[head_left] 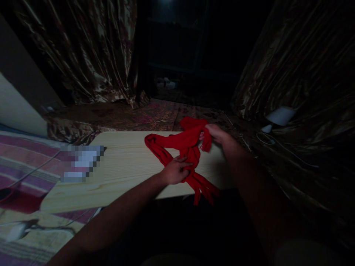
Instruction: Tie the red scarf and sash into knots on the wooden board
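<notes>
A red scarf (179, 139) with fringed ends lies looped and crossed over itself on a pale wooden table (124, 155). My left hand (175, 170) rests on its lower crossing, fingers stretched out over the cloth. At the scarf's upper right, my right hand (215, 133) is closed around one end, and a short fringe hangs down beside the fingers. The other fringed end droops over the table's near edge. Part of the scarf under my left palm is hidden.
A blurred-out flat object (83, 162) lies at the table's left. Beside it is a striped bedspread (24, 147) with cables and a white plug (18, 231). To the right stands a small white lamp (280, 116) with its cord. Patterned curtains (111, 55) hang behind; the room is dim.
</notes>
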A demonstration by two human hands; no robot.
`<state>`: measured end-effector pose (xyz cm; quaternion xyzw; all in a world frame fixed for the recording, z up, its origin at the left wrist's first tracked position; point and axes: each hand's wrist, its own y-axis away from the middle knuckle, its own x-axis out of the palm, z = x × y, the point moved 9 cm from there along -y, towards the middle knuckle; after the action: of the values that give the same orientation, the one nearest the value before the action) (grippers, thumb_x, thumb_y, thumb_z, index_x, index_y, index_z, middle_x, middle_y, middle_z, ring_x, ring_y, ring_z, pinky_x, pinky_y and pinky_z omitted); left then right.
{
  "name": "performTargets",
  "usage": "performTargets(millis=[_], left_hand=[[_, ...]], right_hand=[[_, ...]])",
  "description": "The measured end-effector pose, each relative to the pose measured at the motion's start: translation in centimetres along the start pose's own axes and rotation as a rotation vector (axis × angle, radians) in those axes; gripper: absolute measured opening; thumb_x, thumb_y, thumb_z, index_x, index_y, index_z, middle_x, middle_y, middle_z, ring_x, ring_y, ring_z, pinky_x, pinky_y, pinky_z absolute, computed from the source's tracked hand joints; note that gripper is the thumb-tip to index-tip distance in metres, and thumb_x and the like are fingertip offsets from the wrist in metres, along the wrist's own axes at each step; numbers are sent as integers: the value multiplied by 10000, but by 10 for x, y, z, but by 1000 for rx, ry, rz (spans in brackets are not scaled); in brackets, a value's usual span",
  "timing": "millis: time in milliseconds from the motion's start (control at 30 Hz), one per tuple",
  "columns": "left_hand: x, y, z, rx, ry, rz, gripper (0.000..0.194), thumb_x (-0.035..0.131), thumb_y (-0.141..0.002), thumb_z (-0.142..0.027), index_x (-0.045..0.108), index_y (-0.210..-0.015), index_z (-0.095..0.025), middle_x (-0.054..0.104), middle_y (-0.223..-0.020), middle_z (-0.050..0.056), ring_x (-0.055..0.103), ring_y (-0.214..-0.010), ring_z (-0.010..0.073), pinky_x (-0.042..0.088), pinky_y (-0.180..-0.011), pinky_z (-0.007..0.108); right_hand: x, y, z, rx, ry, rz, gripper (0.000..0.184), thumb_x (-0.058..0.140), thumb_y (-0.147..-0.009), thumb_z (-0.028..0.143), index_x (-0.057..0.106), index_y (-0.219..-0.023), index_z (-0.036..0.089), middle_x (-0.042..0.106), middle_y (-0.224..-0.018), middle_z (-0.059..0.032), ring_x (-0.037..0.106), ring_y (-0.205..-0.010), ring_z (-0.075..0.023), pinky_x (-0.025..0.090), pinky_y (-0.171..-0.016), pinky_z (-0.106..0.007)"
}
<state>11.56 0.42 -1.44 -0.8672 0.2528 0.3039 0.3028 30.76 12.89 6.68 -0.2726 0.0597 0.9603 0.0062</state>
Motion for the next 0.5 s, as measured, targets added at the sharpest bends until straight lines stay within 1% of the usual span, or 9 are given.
performTargets(millis=[67,133,167,233,300,333,367,400,500], left_hand=[[-17,-13,6,-140,226,-161,415,571,-918,-406,733,-1236,-193,659,-1377,133,559,-1349,296,388,-1182,501],[-41,-24,23,-319,560,-329,509,447,-970,-509,695,-1253,-165,697,-1306,138,630,-1255,282,471,-1108,476],[-50,-29,31,-403,755,-387,575,389,-977,-558,676,-1253,-144,721,-1244,149,671,-1183,280,522,-1044,464],[-61,-43,36,-487,1060,-326,614,431,-937,-610,666,-1214,-116,759,-1090,153,722,-1044,277,583,-925,423],[-80,-52,40,-538,1176,-322,476,578,-863,-522,694,-1080,-114,764,-904,122,742,-862,258,611,-790,379],[-88,-53,44,-574,1197,-333,371,635,-814,-430,701,-1000,-116,749,-814,100,733,-768,241,611,-728,357],[-97,-52,49,-609,1192,-347,271,658,-767,-337,700,-923,-120,723,-731,77,710,-680,219,602,-674,336],[-107,-52,54,-639,1163,-351,190,655,-729,-262,691,-851,-122,686,-652,57,676,-605,196,588,-632,315],[-148,-51,71,-625,866,-293,80,613,-727,-195,651,-719,-126,556,-500,13,568,-489,136,552,-594,279]], right_hand=[[1,5,34,-97,-207,-34,280,424,-1006,353,617,-1005,151,701,-758,-63,576,-530,-118,485,-553,-221],[13,16,67,-225,-232,-15,271,419,-1006,334,619,-969,156,688,-739,-32,504,-476,-91,433,-502,-201],[30,23,81,-275,-200,86,248,447,-992,325,627,-957,158,683,-731,-18,515,-494,-95,431,-507,-200],[71,43,95,-348,-86,352,168,579,-922,314,645,-912,160,677,-730,2,565,-572,-108,453,-555,-205],[107,64,92,-412,8,577,179,726,-816,310,667,-887,156,693,-790,0,616,-681,-125,490,-644,-224],[119,70,86,-432,17,626,218,760,-790,324,677,-899,154,708,-844,-17,642,-744,-141,511,-700,-249],[126,72,78,-442,5,611,245,752,-801,353,685,-928,155,722,-906,-43,665,-814,-165,530,-759,-286],[127,70,68,-448,-9,527,261,713,-838,386,687,-961,157,730,-973,-72,681,-892,-192,540,-822,-332],[120,61,34,-505,212,128,332,675,-865,426,701,-1100,193,681,-1277,-123,599,-1225,-270,448,-1062,-471]])
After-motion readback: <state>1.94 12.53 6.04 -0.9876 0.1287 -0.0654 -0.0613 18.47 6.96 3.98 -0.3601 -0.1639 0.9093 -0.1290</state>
